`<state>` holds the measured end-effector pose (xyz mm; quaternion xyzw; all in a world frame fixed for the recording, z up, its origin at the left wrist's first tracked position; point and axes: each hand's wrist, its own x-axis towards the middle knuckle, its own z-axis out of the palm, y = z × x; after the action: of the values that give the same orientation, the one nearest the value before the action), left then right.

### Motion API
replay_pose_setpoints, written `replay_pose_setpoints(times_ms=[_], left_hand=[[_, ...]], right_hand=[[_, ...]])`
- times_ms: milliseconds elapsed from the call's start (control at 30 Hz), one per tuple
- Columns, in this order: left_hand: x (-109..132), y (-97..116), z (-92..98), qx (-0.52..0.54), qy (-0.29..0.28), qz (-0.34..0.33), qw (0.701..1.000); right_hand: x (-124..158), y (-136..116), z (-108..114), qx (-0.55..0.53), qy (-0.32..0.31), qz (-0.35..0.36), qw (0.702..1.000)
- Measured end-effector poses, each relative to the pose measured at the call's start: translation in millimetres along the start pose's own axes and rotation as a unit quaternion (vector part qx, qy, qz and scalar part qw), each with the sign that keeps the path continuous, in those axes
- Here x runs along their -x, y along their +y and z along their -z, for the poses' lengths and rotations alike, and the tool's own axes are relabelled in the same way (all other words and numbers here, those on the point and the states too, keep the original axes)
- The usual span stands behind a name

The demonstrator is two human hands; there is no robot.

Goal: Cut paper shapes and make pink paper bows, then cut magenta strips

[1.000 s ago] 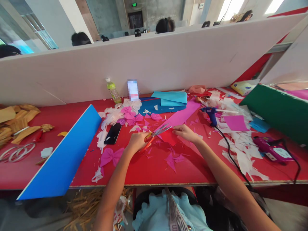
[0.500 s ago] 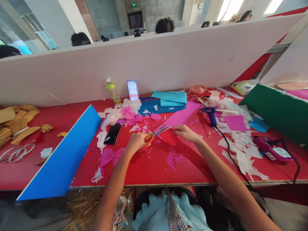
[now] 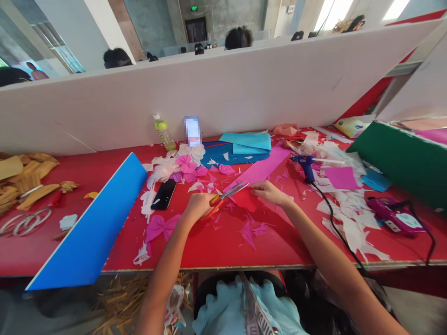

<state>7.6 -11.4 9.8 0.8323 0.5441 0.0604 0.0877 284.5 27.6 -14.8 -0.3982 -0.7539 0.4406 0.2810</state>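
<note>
My left hand [image 3: 199, 204] grips the red handles of a pair of scissors [image 3: 226, 193], whose blades point right and up over a red sheet of paper [image 3: 244, 199]. My right hand [image 3: 267, 190] pinches the far edge of that red paper and holds it down on the red table [image 3: 216, 242]. A long magenta paper strip [image 3: 263, 167] lies just beyond the blades. Pink paper scraps [image 3: 251, 230] lie scattered in front of both hands.
A black phone [image 3: 163, 194], a pink bow [image 3: 160, 226] and paper flowers [image 3: 185, 165] lie left of my hands. A blue board [image 3: 94, 223] leans over the table's front edge. At right are a blue glue gun [image 3: 307, 166] with its cord, white scraps and a green board [image 3: 401, 158]. A bottle [image 3: 164, 131] stands by the white partition.
The scissor blades have closed slightly on the red paper. Both hands stay in nearly the same place.
</note>
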Motion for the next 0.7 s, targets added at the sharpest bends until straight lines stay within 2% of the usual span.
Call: replay_pose_setpoints(times_ms=[267, 467, 700], left_hand=[[0, -2, -2.3, 0.004, 0.005, -0.018, 1.0], [2, 0, -0.1, 0.0, -0.004, -0.033, 0.999], [3, 3, -0.9, 0.013, -0.027, -0.014, 0.999]], right_hand=[[-1, 7, 4, -0.001, -0.016, 0.003, 1.0], [1, 7, 9, 0.002, -0.057, -0.004, 0.998], [2, 5, 14, 0.044, -0.074, 0.003, 0.996]])
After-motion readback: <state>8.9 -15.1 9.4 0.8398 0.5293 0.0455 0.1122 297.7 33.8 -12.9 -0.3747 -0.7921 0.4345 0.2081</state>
